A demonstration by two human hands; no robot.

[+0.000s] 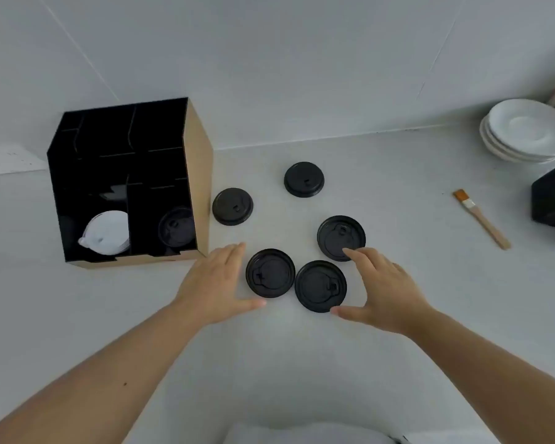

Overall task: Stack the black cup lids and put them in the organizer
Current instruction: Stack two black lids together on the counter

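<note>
I see both palms spread and empty, left hand [213, 280] just left of the near round black plastic cup lid [270, 273], right hand [386, 291] cupping its neighbour lid [320, 286]; black compartment organizer [202, 174] far-left, left hand nearer.

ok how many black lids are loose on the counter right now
5: two far lids, one at the right hand, two between the hands. Another black lid sits in the organizer; more may hide there.

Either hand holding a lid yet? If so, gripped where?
Nothing held. Left hand and right hand are open over the counter, flanking two black lids lying flat.
</note>
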